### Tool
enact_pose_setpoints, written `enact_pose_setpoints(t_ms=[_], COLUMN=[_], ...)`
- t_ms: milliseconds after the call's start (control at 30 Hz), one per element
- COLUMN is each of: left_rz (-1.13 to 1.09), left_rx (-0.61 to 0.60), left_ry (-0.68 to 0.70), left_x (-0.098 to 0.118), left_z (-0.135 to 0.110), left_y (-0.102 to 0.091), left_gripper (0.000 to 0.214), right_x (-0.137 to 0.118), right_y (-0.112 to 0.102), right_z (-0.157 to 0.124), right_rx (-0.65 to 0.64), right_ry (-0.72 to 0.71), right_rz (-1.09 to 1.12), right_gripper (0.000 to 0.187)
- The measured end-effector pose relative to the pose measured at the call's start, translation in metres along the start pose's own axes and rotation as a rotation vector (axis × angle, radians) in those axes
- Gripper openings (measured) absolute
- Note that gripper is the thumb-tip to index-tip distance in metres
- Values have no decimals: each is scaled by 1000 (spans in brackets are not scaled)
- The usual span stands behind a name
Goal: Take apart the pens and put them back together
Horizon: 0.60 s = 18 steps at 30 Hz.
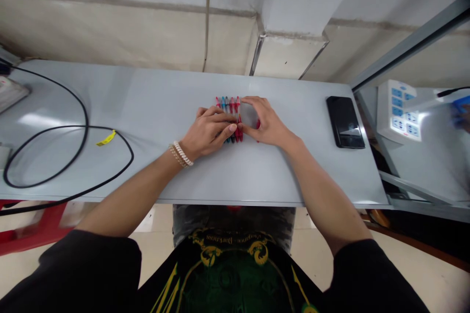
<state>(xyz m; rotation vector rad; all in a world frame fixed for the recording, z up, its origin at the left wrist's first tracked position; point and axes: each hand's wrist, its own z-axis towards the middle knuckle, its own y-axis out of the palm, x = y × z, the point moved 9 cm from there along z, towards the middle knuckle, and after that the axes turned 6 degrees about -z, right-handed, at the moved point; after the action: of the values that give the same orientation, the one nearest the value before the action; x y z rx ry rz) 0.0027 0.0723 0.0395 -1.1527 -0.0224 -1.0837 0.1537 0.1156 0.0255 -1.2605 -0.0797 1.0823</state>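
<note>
Several pens point(229, 105) in red, blue and dark colours lie side by side on the grey table point(147, 107), tips pointing away from me. My left hand point(207, 129) rests on their near ends, fingers curled and pressing the row together. My right hand point(262, 120) holds a clear plastic sleeve or pouch point(249, 115) against the right side of the row, fingers wrapped over it. A beaded bracelet point(180, 154) circles my left wrist.
A black phone point(345, 121) lies at the table's right end. A black cable point(73, 156) with a yellow tag point(106, 138) loops over the left part. A white power strip point(398, 110) sits on the neighbouring surface at right. The wall stands right behind the table.
</note>
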Motion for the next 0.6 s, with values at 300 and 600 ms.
enact_pose_setpoints(t_ms=[300,600], left_rz=[30,81], left_rx=[-23,1], left_ry=[-24,14], left_x=[-2,-1], left_z=[0,-3], left_y=[1,3], left_gripper=[76,65], right_x=[17,24], right_y=[12,21], right_z=[11,16], right_rx=[-20,-38], right_ry=[-17,30], right_rz=[68,66], right_gripper=[76,88])
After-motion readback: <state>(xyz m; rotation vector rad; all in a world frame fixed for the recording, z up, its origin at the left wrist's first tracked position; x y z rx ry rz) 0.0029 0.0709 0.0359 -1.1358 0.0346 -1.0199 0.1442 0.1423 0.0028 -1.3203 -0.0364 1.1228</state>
